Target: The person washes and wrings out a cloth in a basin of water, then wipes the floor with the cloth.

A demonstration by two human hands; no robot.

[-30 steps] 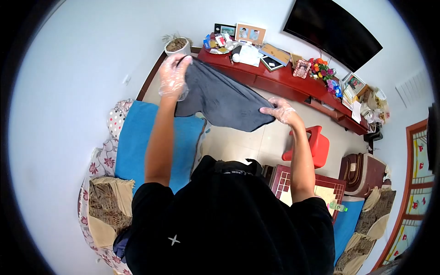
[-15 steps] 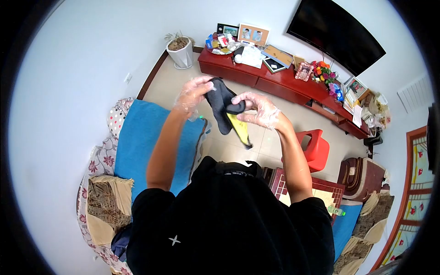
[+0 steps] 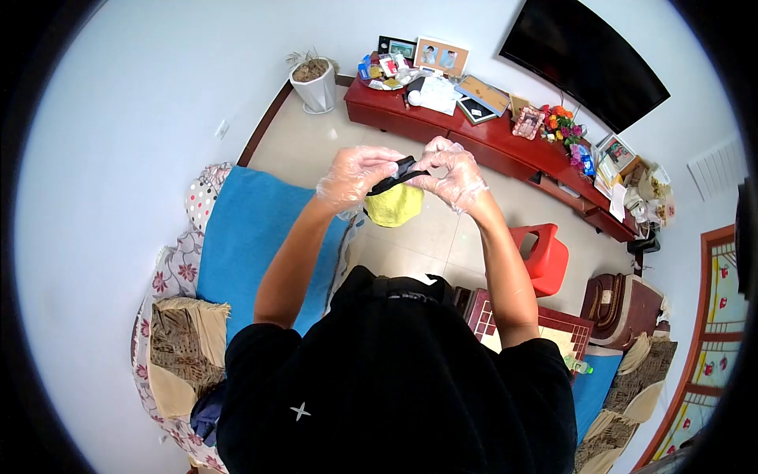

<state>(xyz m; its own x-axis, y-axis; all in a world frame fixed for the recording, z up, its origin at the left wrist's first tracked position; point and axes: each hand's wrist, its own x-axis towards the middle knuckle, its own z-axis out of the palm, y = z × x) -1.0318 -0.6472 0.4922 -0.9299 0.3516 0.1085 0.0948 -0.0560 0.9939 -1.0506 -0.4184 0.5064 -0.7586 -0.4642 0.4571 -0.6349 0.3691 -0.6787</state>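
Observation:
Both hands wear thin clear plastic gloves and are raised over the floor in front of me. Between them hangs a yellow-and-black cloth piece, with a rounded yellow body below and a black band along the top; its exact kind is unclear. My left hand pinches the left end of the band between thumb and fingers. At the right end, my right hand grips the same band, its fingers bent close to the left fingertips. The cloth's far side is hidden.
A blue-covered sofa lies to the left. Ahead stands a long red cabinet crowded with picture frames and papers, beside a potted plant. A red plastic stool and a low table are on the right.
The cloth has turned from a mostly dark, dangling shape to a yellow side held under a black band. My left hand has moved right and slightly down, nearer the right hand.

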